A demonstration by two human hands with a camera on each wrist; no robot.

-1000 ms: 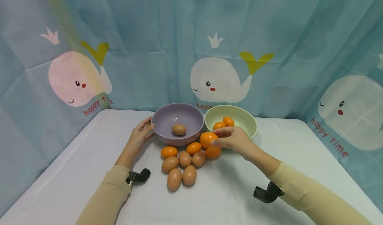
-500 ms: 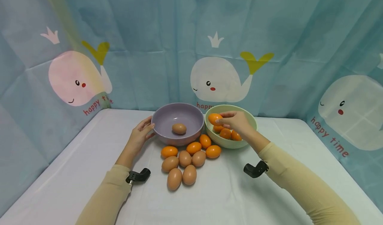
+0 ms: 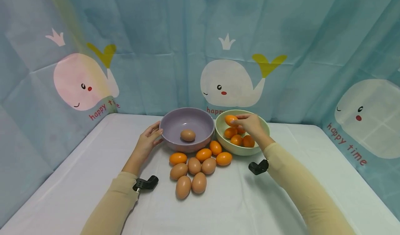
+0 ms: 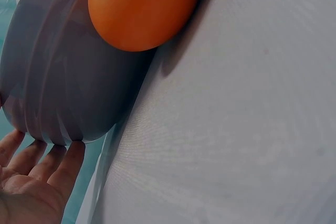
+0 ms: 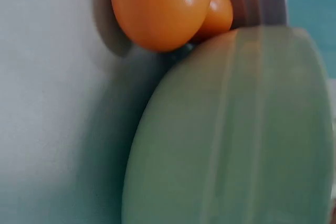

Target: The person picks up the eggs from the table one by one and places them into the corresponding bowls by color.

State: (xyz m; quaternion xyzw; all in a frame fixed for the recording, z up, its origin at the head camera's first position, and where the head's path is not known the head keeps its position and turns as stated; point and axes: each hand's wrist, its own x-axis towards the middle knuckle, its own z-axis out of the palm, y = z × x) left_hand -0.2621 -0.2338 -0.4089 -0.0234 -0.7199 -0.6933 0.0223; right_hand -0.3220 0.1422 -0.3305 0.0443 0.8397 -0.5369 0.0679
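My right hand (image 3: 250, 124) pinches a glossy orange egg (image 3: 231, 120) between thumb and fingers, above the inside of the light green bowl (image 3: 265, 132). Several other orange eggs (image 3: 236, 140) lie in that bowl. At the left side of the purple bowl (image 3: 175, 145), my left hand (image 3: 147, 139) rests with its fingers fairly straight. The left wrist view shows its fingertips (image 4: 76, 148) against the bowl's outer wall. One brown egg (image 3: 188, 135) lies inside the purple bowl. In the right wrist view the green bowl (image 5: 210, 145) fills much of the picture, and the right hand is almost wholly hidden.
In front of the bowls, several orange eggs (image 3: 224, 158) and several brown eggs (image 3: 199, 183) lie close together on the white tablecloth (image 3: 237, 207). Both bowls stand side by side. A blue curtain (image 3: 150, 82) with whale prints hangs behind and at the sides.
My right hand has lifted an orange egg from the group on the tablecloth and carried it up and back over the green bowl. My left hand stays at the purple bowl.
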